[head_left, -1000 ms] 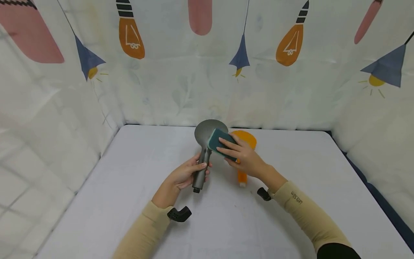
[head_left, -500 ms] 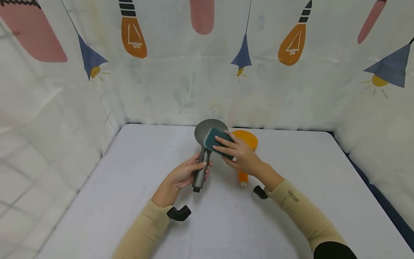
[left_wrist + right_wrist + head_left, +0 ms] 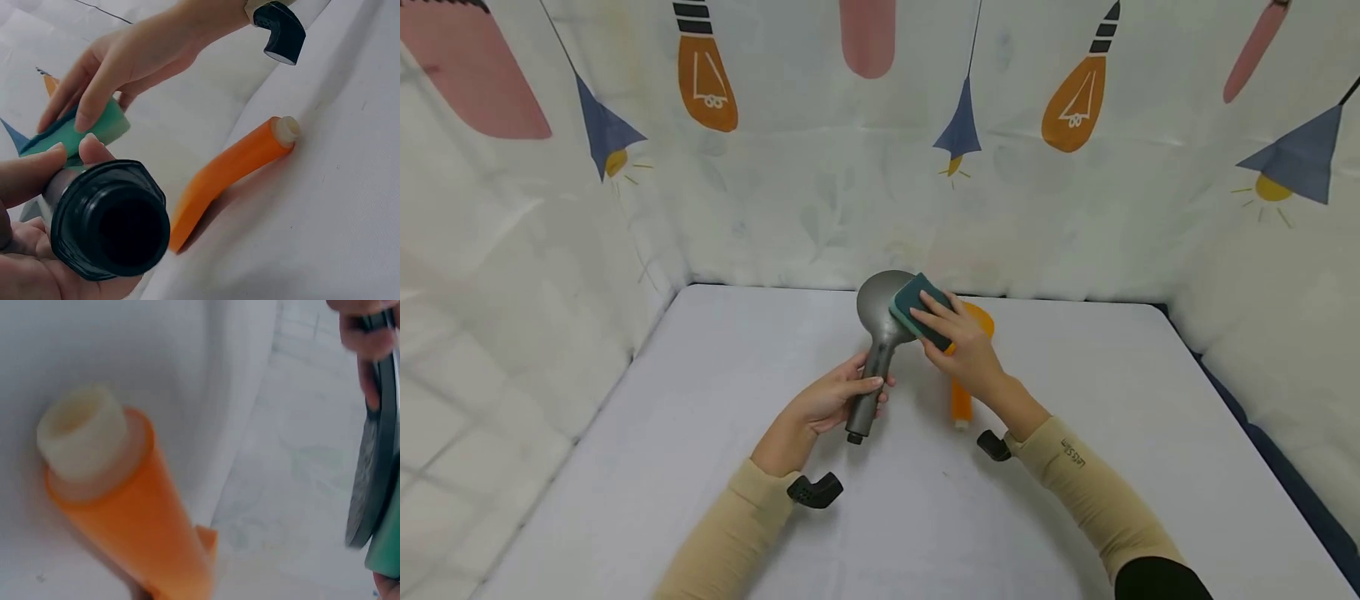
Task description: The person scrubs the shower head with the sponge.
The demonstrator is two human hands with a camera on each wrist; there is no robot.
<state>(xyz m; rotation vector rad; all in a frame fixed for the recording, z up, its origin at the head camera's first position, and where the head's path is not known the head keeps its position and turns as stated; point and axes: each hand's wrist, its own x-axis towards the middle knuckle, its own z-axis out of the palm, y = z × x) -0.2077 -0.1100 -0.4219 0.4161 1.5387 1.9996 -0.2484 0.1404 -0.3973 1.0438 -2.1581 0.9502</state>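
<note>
My left hand [image 3: 831, 397] grips the handle of a grey shower head [image 3: 880, 312], its round head tilted up and away from me. In the left wrist view the black threaded end of the shower head [image 3: 115, 219] faces the camera, thumb and fingers wrapped round the handle. My right hand [image 3: 964, 346] holds a green sponge [image 3: 921, 308] with a darker top layer, pressed against the right side of the round head. In the right wrist view the sponge [image 3: 386, 540] lies along the back of the shower head [image 3: 375, 469].
An orange shower head [image 3: 961, 404] with a pale threaded end lies on the white table [image 3: 715, 433], partly hidden behind my right hand. A patterned cloth wall [image 3: 790, 192] stands at the back and sides. Black cameras [image 3: 815, 491] sit at both wrists.
My right hand has slid the sponge up and right over the round head, turning it a little. The grey shower head has shifted slightly; the left hand keeps its grip.
</note>
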